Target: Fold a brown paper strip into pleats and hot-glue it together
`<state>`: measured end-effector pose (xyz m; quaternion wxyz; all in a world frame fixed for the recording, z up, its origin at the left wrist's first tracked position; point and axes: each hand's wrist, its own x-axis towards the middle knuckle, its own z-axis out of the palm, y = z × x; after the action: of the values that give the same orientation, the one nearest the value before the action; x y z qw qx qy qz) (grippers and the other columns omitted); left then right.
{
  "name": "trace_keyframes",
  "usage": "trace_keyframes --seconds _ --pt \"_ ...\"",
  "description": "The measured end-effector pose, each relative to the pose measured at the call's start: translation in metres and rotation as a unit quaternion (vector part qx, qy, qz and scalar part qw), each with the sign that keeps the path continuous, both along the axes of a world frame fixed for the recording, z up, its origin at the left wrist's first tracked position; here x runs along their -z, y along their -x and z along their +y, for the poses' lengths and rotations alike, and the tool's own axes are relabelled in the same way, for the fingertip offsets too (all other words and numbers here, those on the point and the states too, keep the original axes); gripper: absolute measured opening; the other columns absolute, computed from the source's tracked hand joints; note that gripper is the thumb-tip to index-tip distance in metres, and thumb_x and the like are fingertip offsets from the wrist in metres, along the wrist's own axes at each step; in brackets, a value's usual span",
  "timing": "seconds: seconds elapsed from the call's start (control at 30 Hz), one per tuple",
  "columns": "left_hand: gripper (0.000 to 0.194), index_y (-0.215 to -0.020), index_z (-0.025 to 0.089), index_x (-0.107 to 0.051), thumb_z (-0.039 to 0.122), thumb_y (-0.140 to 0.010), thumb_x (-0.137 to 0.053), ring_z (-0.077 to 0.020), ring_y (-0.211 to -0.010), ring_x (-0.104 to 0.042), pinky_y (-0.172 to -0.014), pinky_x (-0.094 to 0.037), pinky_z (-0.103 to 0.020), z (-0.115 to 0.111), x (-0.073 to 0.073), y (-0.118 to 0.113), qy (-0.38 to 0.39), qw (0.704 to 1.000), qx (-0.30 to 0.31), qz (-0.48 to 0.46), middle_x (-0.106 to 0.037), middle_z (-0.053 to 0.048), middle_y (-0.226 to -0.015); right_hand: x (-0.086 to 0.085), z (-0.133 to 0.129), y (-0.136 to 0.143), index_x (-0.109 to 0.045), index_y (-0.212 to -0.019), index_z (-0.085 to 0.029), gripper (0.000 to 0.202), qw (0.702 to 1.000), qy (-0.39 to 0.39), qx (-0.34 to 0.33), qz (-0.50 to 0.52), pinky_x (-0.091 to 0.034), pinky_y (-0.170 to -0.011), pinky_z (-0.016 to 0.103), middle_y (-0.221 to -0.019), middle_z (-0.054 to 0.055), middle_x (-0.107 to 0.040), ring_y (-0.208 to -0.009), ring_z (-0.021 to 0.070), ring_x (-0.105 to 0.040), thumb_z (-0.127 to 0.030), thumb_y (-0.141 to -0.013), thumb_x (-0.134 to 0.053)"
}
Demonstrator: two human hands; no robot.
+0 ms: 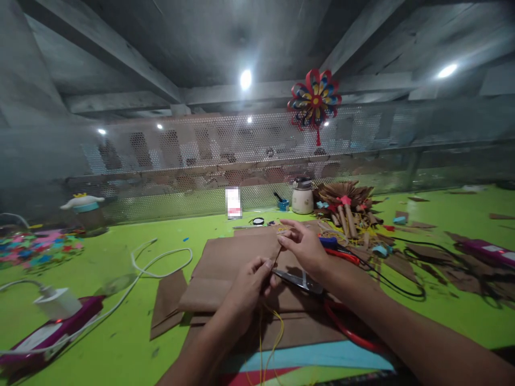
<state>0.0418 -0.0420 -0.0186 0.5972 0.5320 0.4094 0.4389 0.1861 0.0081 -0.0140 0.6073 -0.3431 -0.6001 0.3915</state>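
Observation:
My left hand (254, 276) is closed in a pinch over a stack of brown paper (237, 262). From beneath it hang strands of yellow string (277, 338). My right hand (301, 246) pinches too, a little farther off and to the right, its thumb and index finger together. A thin dark strand runs between the two pinches; whether it is the same string I cannot tell. Under my right hand lies a pair of scissors (298, 280) with red handles, its blades pointing at my left fingers.
Brown paper fans (348, 201) with red stars pile up behind at the right, beside a jar (302, 198). Blue-and-red pliers (338, 251) lie near my right wrist. A white cable (139, 279) and a power strip (52, 327) occupy the left. Paper stars (40, 249) are heaped far left.

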Motion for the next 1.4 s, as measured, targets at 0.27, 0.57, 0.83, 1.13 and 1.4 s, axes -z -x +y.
trace_keyframes --seconds 0.27,0.57,0.83,1.13,1.4 --pt "0.026 -0.07 0.015 -0.047 0.039 -0.072 -0.057 -0.0025 -0.039 -0.036 -0.038 -0.022 -0.014 0.0 0.004 0.0 0.003 1.0 0.002 -0.013 -0.051 0.003 -0.056 0.005 0.005 -0.002 -0.052 -0.111 -0.016 0.043 0.999 0.042 -0.01 -0.003 -0.049 -0.06 0.031 -0.063 -0.001 -0.055 -0.057 0.0127 -0.055 -0.038 -0.074 -0.053" --pt "0.025 -0.071 0.015 -0.047 0.038 -0.075 -0.054 -0.0026 -0.041 -0.037 -0.04 -0.026 -0.013 0.001 0.005 0.0 -0.001 1.0 -0.006 -0.015 -0.051 0.003 -0.057 0.006 -0.006 0.005 -0.039 -0.124 -0.02 0.067 0.998 -0.001 -0.023 -0.057 -0.048 -0.066 0.029 -0.074 0.0 -0.057 -0.069 0.0141 -0.055 -0.028 -0.064 -0.067" --pt "0.026 -0.07 0.015 -0.048 0.04 -0.074 -0.054 -0.0025 -0.04 -0.035 -0.039 -0.023 -0.014 -0.001 0.004 -0.001 -0.004 1.0 0.004 -0.007 -0.05 0.003 -0.057 0.011 0.005 0.0 -0.038 -0.124 -0.019 0.06 0.999 0.02 -0.018 -0.026 -0.05 -0.057 0.029 -0.055 -0.008 -0.048 -0.052 0.011 -0.053 -0.026 -0.069 -0.059" --pt "0.02 -0.07 0.014 -0.048 0.033 -0.076 -0.051 -0.0029 -0.041 -0.038 -0.039 -0.024 -0.014 0.002 0.007 0.002 -0.001 1.0 -0.002 -0.022 -0.05 0.003 -0.057 0.001 -0.003 -0.001 -0.04 -0.119 -0.018 0.052 0.993 0.104 -0.056 0.025 -0.049 -0.053 0.028 -0.061 -0.002 -0.058 -0.051 0.0129 -0.057 -0.038 -0.073 -0.056" --pt "0.018 -0.073 0.014 -0.049 0.031 -0.075 -0.054 -0.0029 -0.042 -0.041 -0.04 -0.027 -0.013 0.0 0.006 0.0 0.017 0.999 -0.005 -0.041 -0.052 0.003 -0.057 0.007 -0.012 0.011 -0.035 -0.126 -0.015 0.073 0.994 0.078 -0.077 0.008 -0.046 -0.056 0.024 -0.059 -0.006 -0.054 -0.055 0.0103 -0.053 -0.018 -0.06 -0.065"
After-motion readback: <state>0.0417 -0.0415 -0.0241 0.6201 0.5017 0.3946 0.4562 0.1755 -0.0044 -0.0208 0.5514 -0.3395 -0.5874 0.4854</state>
